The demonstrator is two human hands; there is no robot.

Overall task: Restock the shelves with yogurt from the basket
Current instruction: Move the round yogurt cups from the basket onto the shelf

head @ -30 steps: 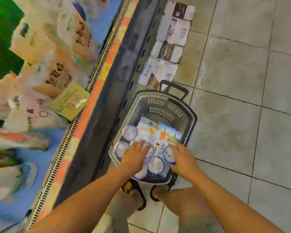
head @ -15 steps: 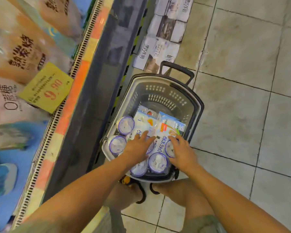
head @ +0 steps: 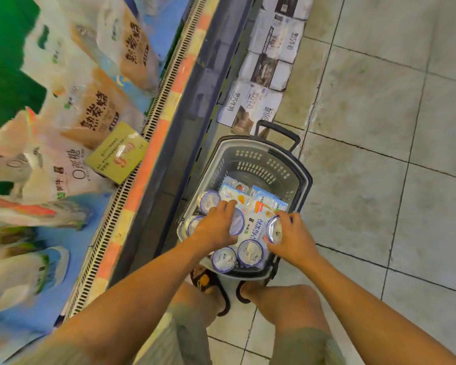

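A grey plastic basket (head: 258, 156) stands on the floor beside the chiller, holding several round yogurt cups with purple-rimmed lids and flat yogurt packs (head: 259, 206). My left hand (head: 217, 226) lies over one cup (head: 237, 222) in the basket's middle, fingers curled round its top. My right hand (head: 292, 237) grips another cup (head: 273, 230) at the basket's right side. Two more cups (head: 250, 252) sit near the basket's front edge, and one cup (head: 208, 201) lies at the left.
The chiller shelf (head: 153, 143) runs along the left with bagged dairy products (head: 98, 111) and a yellow price tag (head: 116, 152). Flattened cartons (head: 263, 75) lie on the tiled floor beyond the basket. My feet in sandals (head: 211, 285) stand just behind it.
Both hands have closed further on their cups in the basket. The view has shifted slightly; the basket has not moved.
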